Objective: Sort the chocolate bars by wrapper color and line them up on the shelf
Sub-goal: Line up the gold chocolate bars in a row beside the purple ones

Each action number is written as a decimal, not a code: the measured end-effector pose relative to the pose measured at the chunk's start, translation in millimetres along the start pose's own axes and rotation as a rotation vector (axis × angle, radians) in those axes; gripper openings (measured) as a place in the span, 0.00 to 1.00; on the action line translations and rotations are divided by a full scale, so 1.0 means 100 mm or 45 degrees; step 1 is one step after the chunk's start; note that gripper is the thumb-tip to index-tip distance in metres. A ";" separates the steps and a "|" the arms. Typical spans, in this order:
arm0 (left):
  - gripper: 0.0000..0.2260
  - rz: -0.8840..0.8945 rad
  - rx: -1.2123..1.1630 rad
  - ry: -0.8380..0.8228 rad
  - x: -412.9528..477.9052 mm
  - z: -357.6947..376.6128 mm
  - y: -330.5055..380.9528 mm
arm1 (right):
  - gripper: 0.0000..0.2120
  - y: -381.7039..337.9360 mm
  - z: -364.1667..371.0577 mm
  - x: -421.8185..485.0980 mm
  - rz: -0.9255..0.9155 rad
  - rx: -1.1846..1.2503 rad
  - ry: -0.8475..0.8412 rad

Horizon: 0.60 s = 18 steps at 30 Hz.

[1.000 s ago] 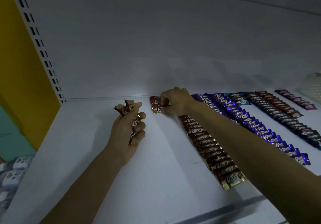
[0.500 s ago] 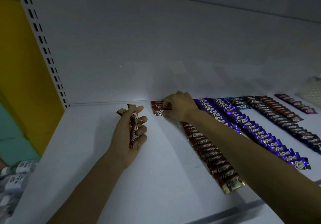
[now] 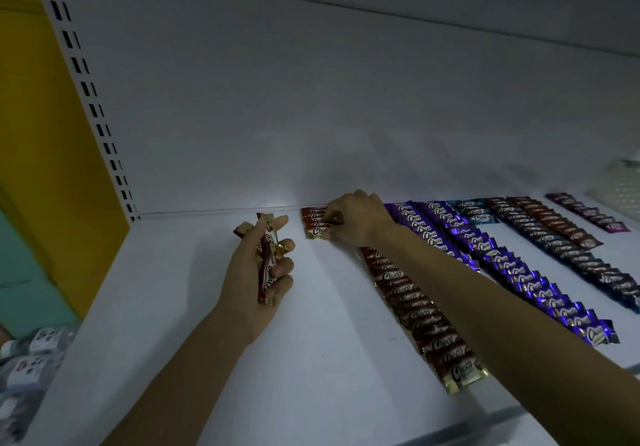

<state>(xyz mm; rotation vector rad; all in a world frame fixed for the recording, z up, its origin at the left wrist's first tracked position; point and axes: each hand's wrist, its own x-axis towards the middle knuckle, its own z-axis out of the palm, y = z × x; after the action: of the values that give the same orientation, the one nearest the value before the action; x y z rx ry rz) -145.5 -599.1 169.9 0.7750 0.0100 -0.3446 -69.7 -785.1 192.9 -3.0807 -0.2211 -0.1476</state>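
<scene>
The white shelf (image 3: pixel 180 324) carries rows of chocolate bars that run from 11 o'clock at the back wall down to 5 o'clock at the front edge.

The left hand (image 3: pixel 254 276), just left of centre, has its fingers curled round a bunch of bars (image 3: pixel 266 265) in red-brown and gold wrappers. The bunch stands nearly upright, its ends poking out above the fingers toward 12 o'clock.

At 2 o'clock from that hand, the right hand (image 3: pixel 358 219) reaches to the back of the shelf. Its fingers are bent and closed together with the thumb, pinching a red bar (image 3: pixel 317 231) at the far end of the red row (image 3: pixel 433 335) — the bar lies flat on the shelf among its overlapping neighbours. The right forearm crosses over the middle of that row.

At 3 o'clock from the red row lie the purple rows (image 3: pixel 512 269), side by side and touching. Beyond them, toward 2 o'clock, there is a short run of light-blue bars (image 3: pixel 479 213), then dark rows (image 3: pixel 568 238) whose colours are hard to tell in the dim light.

At 9 o'clock stands a slotted white post (image 3: pixel 86 92) against a yellow panel (image 3: pixel 45 141) — at 8 o'clock, below the shelf, some labelled bottles (image 3: pixel 31 355) show.
</scene>
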 end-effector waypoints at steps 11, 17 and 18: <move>0.16 -0.008 -0.003 -0.042 0.00 -0.02 -0.02 | 0.06 0.01 -0.07 -0.07 0.001 0.298 0.174; 0.15 -0.049 0.116 -0.064 -0.02 0.02 -0.01 | 0.04 -0.45 -0.37 -0.58 -0.137 1.401 -0.141; 0.15 -0.057 0.152 -0.068 -0.02 0.03 -0.01 | 0.02 -0.49 -0.37 -0.62 -0.155 1.429 -0.170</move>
<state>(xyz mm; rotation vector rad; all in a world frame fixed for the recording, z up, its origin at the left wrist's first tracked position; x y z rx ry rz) -148.2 -601.5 171.3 0.8841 -0.0436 -0.4114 -141.5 -747.8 226.0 -1.9593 -0.3431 0.1408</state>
